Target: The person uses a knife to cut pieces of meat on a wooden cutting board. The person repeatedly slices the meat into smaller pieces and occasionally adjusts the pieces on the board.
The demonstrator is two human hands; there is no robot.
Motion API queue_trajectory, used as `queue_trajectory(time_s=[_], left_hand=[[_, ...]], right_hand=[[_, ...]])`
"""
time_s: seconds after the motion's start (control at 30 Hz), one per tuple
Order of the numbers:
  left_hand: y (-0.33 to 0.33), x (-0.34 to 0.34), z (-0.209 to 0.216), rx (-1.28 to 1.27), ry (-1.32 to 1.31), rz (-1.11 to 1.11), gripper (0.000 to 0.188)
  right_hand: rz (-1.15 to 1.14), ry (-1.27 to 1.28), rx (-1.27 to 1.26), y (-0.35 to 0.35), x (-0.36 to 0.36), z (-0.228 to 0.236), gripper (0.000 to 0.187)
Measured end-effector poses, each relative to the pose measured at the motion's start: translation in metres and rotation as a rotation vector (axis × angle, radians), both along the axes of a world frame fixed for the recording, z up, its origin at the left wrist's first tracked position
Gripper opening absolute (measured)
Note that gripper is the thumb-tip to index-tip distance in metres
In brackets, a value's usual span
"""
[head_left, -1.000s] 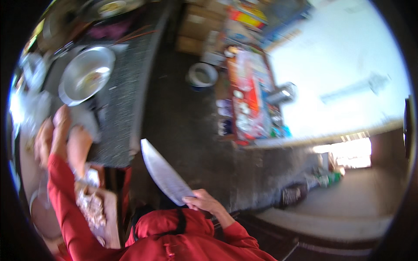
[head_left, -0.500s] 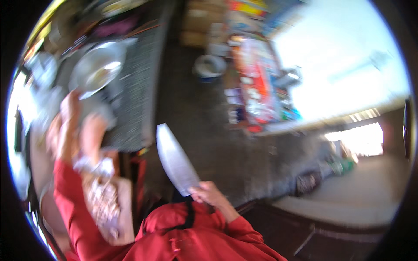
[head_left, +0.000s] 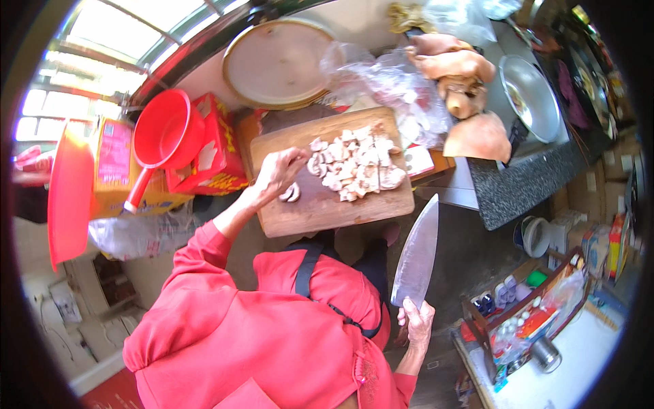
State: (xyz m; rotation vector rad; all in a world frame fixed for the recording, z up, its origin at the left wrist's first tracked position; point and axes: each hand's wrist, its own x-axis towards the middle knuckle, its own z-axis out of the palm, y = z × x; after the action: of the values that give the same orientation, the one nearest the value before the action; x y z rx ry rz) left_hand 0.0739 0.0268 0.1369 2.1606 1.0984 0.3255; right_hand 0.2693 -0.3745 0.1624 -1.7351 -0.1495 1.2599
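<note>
The right hand (head_left: 417, 319) is closed around the handle of a broad cleaver (head_left: 417, 253), its pale blade pointing up and away, held off the board's near right corner, over the dark floor. The left hand (head_left: 278, 172) reaches onto the wooden cutting board (head_left: 306, 211), fingers curled down among pale cut meat pieces (head_left: 353, 163); whether it pinches one cannot be told. The pieces lie heaped on the board's far right half, a couple just beside the fingers; the near half is bare wood. Beyond the board sit crumpled clear plastic bags (head_left: 388, 78) and a round pale tray (head_left: 279, 63). To the left stand a red scoop (head_left: 160, 140) and red carton (head_left: 214, 146). To the right, uncut meat (head_left: 463, 75) lies beside a metal bowl (head_left: 530, 95) on the dark counter (head_left: 524, 184).
</note>
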Motion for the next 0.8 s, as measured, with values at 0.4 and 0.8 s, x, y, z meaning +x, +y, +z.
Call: queue_trajectory(time_s=[0.4,0.8], left_hand=[[-0.100,-0.097,-0.086,0.276,0.035,0.271,0.046],[-0.047,-0.085,-0.125,0.428,0.055,-0.045,0.034]], right_hand=[[0.201,-0.158,-0.084,0.050,-0.022,-0.002,0.027],[0.256,-0.178,-0.031,0.077,-0.033,-0.003,0.022]])
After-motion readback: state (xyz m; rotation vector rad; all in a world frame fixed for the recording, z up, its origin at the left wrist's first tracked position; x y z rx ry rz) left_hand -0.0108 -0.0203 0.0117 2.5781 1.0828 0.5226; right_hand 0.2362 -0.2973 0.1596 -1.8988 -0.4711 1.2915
